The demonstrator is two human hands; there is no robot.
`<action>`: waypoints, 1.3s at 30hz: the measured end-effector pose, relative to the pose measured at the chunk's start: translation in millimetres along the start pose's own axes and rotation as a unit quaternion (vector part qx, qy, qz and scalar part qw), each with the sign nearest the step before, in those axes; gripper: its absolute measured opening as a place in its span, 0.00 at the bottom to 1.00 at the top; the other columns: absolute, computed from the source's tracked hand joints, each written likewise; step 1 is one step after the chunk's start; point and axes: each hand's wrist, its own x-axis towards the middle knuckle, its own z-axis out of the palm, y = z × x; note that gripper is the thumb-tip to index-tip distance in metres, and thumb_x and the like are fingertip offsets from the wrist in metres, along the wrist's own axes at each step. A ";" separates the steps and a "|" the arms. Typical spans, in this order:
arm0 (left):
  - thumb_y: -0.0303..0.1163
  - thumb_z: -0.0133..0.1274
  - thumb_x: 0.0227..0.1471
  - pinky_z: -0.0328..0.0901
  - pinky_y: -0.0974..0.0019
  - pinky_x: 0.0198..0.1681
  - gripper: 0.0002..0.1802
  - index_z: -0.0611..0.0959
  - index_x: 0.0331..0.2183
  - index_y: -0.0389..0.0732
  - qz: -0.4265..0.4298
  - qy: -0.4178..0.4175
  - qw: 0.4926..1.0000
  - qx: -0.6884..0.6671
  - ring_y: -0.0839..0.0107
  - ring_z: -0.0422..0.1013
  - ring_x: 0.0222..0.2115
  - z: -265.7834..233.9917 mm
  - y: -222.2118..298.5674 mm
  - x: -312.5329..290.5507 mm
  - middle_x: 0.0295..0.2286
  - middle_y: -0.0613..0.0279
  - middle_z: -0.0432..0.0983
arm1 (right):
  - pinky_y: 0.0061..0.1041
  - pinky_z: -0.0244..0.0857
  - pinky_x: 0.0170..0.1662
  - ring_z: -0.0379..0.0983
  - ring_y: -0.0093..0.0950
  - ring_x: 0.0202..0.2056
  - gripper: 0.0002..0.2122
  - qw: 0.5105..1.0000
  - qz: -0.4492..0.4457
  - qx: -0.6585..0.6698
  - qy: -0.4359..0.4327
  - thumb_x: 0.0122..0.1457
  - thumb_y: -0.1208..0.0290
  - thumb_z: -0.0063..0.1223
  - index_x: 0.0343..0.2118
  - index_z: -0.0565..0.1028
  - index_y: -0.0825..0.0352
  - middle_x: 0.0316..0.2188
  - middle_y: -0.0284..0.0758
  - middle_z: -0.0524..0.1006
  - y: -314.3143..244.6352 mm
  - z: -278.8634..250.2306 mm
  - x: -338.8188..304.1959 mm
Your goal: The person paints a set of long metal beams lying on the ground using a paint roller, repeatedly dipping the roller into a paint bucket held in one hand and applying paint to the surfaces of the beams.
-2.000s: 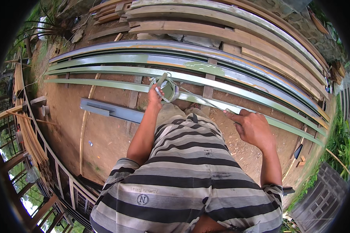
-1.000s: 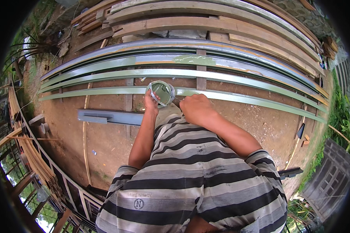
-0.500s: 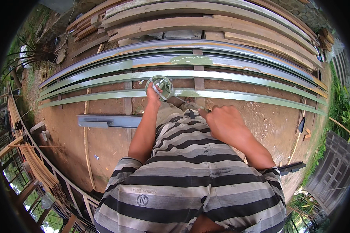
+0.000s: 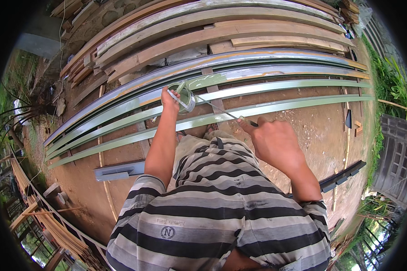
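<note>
My left hand (image 4: 170, 100) is closed on the rim of a round paint can (image 4: 188, 106), smeared with green paint and tilted toward the right. My right hand (image 4: 278, 141) grips the handle of what looks like a small paint roller (image 4: 221, 109). Its thin metal rod runs left to the can's mouth, and its head cannot be made out there. Just beneath the can and rod lie long metal beams; the nearest beam (image 4: 276, 107) and the second beam (image 4: 280, 87) are coated pale green. Farther back, a grey beam (image 4: 257, 71) has only patches of green.
Stacked timber planks (image 4: 239, 31) lie beyond the beams. A short grey metal channel (image 4: 117, 171) rests on the dirt at left, and a dark metal profile (image 4: 343, 177) at right. Crosspieces support the beams. A weathered wooden panel (image 4: 393, 158) stands far right.
The can has tipped toward the right, and my left hand shifted slightly left. My right hand moved right, showing more of the rod. The whole view has turned and shifted.
</note>
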 end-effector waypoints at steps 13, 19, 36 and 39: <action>0.52 0.49 0.59 0.66 0.64 0.27 0.21 0.71 0.31 0.42 -0.010 -0.039 0.999 -0.010 0.69 0.66 0.23 110.7 -3.3 57.3 0.22 0.63 0.66 | 0.44 0.72 0.31 0.78 0.45 0.25 0.22 0.978 0.188 0.081 0.035 0.56 0.75 0.49 0.54 0.80 0.55 0.26 0.45 0.80 48.1 -3.2 -13.5; 0.53 0.50 0.59 0.67 0.63 0.34 0.22 0.73 0.30 0.42 -0.006 -0.047 0.998 0.047 0.68 0.67 0.27 117.9 -0.2 39.3 0.24 0.62 0.68 | 0.43 0.75 0.37 0.81 0.47 0.32 0.17 0.955 0.258 0.137 0.043 0.50 0.76 0.53 0.44 0.82 0.64 0.28 0.49 0.81 91.5 60.7 22.5; 0.51 0.51 0.58 0.66 0.61 0.42 0.20 0.75 0.32 0.42 0.038 -0.020 0.999 0.028 0.64 0.67 0.31 -35.6 17.3 -76.8 0.27 0.61 0.69 | 0.44 0.73 0.51 0.78 0.48 0.48 0.14 0.931 0.319 0.176 -0.032 0.54 0.70 0.52 0.42 0.79 0.70 0.44 0.51 0.80 223.8 277.1 131.1; 0.52 0.52 0.57 0.67 0.61 0.41 0.21 0.74 0.32 0.43 0.041 0.009 0.999 0.030 0.66 0.67 0.30 -54.8 8.5 -98.5 0.27 0.62 0.69 | 0.44 0.73 0.51 0.78 0.48 0.47 0.15 0.929 0.323 0.179 -0.036 0.54 0.68 0.53 0.42 0.78 0.70 0.44 0.51 0.80 230.4 290.0 131.5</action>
